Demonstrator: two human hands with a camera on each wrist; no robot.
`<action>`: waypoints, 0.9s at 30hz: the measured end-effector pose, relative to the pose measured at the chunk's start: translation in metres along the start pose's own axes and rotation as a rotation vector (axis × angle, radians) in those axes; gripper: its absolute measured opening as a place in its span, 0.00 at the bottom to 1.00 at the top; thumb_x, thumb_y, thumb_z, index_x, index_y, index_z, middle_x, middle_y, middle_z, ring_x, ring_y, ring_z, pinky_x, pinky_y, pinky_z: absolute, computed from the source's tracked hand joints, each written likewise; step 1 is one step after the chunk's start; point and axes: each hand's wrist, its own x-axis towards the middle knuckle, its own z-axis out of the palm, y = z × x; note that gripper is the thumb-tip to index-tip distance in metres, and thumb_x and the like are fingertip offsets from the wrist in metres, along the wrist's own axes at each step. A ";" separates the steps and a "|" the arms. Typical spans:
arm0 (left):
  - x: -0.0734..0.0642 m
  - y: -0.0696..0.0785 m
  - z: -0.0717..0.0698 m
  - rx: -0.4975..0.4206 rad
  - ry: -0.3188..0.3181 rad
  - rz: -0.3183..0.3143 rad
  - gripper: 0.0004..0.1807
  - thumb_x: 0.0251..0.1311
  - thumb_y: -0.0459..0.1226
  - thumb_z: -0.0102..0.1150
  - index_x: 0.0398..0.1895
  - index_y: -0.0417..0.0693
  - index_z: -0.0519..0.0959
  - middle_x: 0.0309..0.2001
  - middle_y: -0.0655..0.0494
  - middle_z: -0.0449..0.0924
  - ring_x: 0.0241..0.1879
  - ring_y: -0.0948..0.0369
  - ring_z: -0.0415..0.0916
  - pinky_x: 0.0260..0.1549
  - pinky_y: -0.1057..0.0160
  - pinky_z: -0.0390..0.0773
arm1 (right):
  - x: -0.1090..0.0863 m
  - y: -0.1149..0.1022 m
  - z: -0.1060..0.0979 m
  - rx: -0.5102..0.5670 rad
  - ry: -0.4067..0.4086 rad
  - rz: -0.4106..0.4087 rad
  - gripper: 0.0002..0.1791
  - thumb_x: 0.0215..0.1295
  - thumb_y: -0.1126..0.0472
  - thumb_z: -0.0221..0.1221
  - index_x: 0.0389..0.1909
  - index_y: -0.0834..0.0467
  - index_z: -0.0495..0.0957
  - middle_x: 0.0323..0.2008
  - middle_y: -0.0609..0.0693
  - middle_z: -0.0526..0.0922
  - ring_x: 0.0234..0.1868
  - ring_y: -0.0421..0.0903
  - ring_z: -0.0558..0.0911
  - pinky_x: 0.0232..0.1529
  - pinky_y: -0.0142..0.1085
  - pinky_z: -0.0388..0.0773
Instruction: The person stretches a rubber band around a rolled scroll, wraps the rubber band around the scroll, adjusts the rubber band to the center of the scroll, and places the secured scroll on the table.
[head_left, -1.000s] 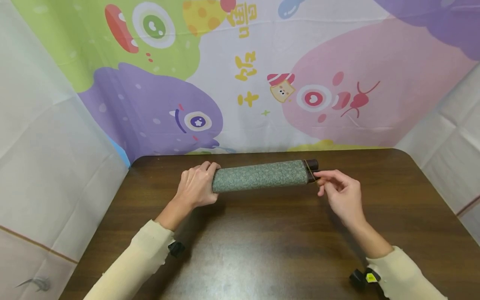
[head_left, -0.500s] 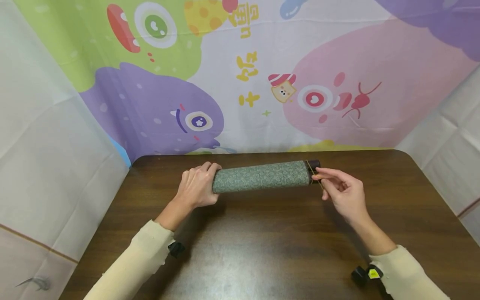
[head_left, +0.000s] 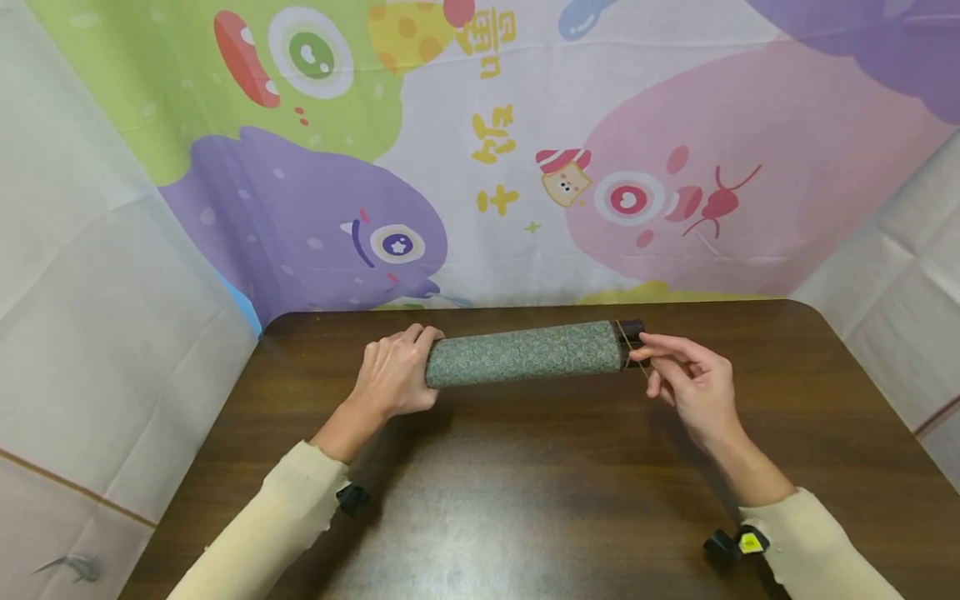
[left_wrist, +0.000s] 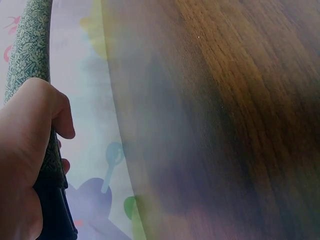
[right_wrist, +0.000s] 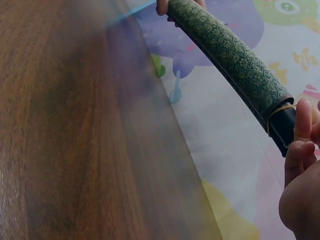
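A rolled scroll (head_left: 525, 357) with green floral-patterned backing is held above the dark wooden table, tilted slightly up to the right. My left hand (head_left: 397, 371) grips its left end, fingers over the top; in the left wrist view the thumb wraps the green roll (left_wrist: 31, 55) near a dark rod end (left_wrist: 54, 207). Around the scroll's right end runs a thin yellowish rubber band (right_wrist: 281, 109), looped over the dark rods. Thumb and fingertips of my right hand (head_left: 693, 387) pinch this band and draw it out to the right. Part of the band is hidden behind those fingers.
The wooden table (head_left: 480, 500) has rounded far corners. Behind it hangs a cartoon-printed curtain (head_left: 495, 258), with pale sheets (head_left: 82, 292) at both sides. Each sleeved wrist carries a small black camera (head_left: 352, 498).
My right hand has shifted slightly right, pulling the rubber band away from the rods. The scroll has slid slightly to the right; the left hand stays nearly still.
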 end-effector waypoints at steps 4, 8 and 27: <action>-0.001 0.000 0.000 -0.004 0.000 0.003 0.36 0.38 0.43 0.84 0.56 0.49 0.83 0.44 0.48 0.90 0.36 0.47 0.91 0.28 0.44 0.88 | 0.001 0.001 -0.002 0.039 -0.020 -0.017 0.20 0.79 0.82 0.53 0.59 0.69 0.88 0.41 0.45 0.98 0.19 0.40 0.79 0.16 0.44 0.48; -0.002 0.000 0.001 -0.011 0.003 0.007 0.36 0.38 0.44 0.84 0.56 0.48 0.83 0.44 0.49 0.90 0.35 0.47 0.91 0.29 0.44 0.89 | 0.001 0.002 -0.003 0.087 -0.041 -0.024 0.21 0.80 0.82 0.51 0.61 0.68 0.87 0.42 0.46 0.98 0.20 0.40 0.77 0.17 0.43 0.48; -0.002 0.000 0.002 -0.037 0.013 0.053 0.36 0.39 0.47 0.84 0.55 0.48 0.84 0.43 0.49 0.90 0.35 0.48 0.92 0.29 0.45 0.88 | 0.005 0.003 -0.010 0.369 -0.113 0.060 0.23 0.83 0.79 0.50 0.56 0.60 0.91 0.41 0.49 0.97 0.23 0.50 0.56 0.25 0.38 0.47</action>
